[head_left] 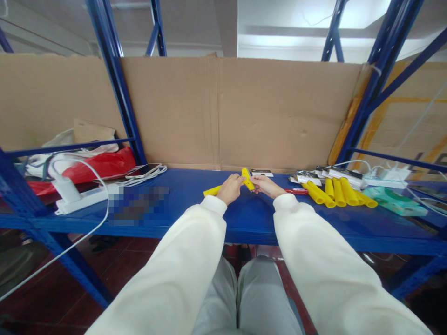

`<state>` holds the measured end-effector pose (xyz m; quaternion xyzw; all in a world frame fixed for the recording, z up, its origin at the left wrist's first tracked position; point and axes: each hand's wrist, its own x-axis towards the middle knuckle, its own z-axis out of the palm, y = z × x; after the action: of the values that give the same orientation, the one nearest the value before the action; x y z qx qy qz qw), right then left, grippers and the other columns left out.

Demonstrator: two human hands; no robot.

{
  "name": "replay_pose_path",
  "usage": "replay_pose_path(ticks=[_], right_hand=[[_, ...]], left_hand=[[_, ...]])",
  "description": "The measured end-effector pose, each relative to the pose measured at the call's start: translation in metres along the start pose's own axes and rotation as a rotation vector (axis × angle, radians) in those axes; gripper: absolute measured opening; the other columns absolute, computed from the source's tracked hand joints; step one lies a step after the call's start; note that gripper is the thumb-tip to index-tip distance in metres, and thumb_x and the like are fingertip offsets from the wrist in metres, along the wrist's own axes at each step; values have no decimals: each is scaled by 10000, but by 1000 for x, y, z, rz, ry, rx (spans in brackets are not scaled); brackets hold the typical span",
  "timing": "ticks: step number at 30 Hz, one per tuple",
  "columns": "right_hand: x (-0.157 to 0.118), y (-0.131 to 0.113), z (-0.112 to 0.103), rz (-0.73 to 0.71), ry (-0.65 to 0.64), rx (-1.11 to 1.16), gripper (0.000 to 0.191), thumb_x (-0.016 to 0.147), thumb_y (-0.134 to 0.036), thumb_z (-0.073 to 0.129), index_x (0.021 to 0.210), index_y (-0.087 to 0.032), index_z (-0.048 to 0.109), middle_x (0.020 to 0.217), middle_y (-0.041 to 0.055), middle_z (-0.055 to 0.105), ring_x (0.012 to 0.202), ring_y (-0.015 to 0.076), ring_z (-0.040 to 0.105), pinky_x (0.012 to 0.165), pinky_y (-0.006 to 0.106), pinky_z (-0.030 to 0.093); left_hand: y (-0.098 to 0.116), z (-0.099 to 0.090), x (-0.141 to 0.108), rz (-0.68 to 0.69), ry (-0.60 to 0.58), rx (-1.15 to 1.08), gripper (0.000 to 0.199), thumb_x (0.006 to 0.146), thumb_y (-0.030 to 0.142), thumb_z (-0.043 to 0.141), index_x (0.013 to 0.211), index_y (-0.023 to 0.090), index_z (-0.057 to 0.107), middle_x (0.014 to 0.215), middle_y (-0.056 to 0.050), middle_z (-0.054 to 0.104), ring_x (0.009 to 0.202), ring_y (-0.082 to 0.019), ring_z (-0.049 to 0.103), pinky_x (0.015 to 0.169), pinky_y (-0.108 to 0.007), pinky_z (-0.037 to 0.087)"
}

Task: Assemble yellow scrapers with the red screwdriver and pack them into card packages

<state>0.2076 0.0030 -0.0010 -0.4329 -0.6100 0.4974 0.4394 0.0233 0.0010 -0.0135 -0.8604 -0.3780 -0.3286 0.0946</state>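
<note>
A small yellow piece (246, 178) with dark marks near its lower end is held up between my hands over the blue shelf. The fingers of my left hand (230, 188) are closed on its left side. From the right, my right hand (267, 185) pinches the piece near its lower end; a small dark bit shows at those fingertips, too small to name. Beside my left hand a yellow tube (211, 191) lies on the shelf, partly covered by the hand. A red pen-like stick (296, 191) lies just right of my right wrist.
Several yellow tubes (340, 191) lie at the right, with black-and-white cards (344, 176) behind them. Farther right is a green plastic pack (394, 201). A white power strip (84, 199), cable and phone (144, 170) are at the left. Cardboard (223, 114) closes the back.
</note>
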Motion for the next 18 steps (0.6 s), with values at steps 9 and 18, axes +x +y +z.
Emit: replay_pose_path(ticks=[9, 18], right_hand=[[-2, 0, -2, -31, 7, -5, 223, 772, -309, 773, 693, -197, 597, 605, -16, 597, 541, 101, 523, 458, 197, 373], [8, 5, -26, -162, 205, -311, 101, 796, -286, 709, 740, -203, 699, 800, 50, 706, 818, 197, 634, 695, 288, 499]], left_hand=[[6, -4, -1, 22, -41, 22, 389, 904, 59, 514, 1228, 195, 680, 1067, -91, 700, 1022, -211, 648, 997, -365, 500], [4, -3, 0, -3, -128, 47, 403, 929, 157, 552, 1308, 212, 674, 1068, -98, 723, 1025, -206, 680, 956, -316, 521]])
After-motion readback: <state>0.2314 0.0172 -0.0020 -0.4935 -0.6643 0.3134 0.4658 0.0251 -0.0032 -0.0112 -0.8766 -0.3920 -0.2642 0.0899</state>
